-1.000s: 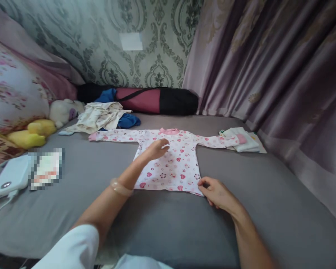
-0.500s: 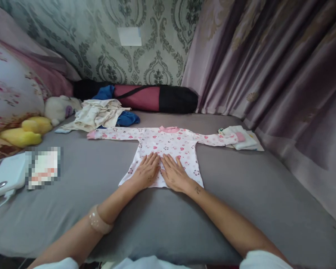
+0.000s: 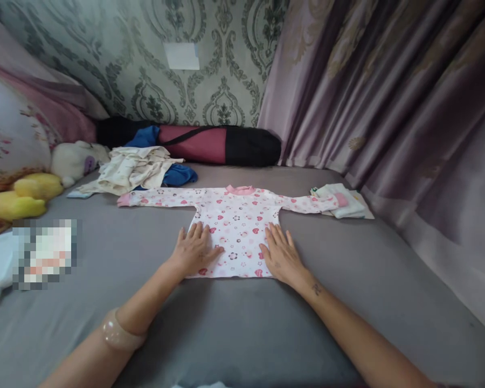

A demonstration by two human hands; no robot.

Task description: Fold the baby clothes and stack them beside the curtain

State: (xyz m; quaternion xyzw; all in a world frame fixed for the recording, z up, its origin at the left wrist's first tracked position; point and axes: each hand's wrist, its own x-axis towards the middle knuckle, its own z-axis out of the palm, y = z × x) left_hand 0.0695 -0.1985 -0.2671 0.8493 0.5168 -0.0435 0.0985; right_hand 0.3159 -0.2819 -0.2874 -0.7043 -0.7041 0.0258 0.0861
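Note:
A small white long-sleeved shirt with pink hearts and flowers lies spread flat, its pink collar toward the wall and both sleeves stretched out sideways. My left hand rests flat over its lower left side, fingers spread, thumb pointing inward. Over the lower right side lies my right hand, also flat with the fingers apart. The hands cover parts of both side edges. The right cuff overlaps a folded stack of light cloth. Neither hand grips anything.
Behind the left sleeve lies a heap of cream clothes with blue cloth. A maroon and black long bag runs along the wall. Plush toys and a white device are at left; a curtain hangs at right.
Both hands have slid apart from the shirt's middle, my left hand leftward and my right hand rightward, to its side edges. The view has shifted slightly.

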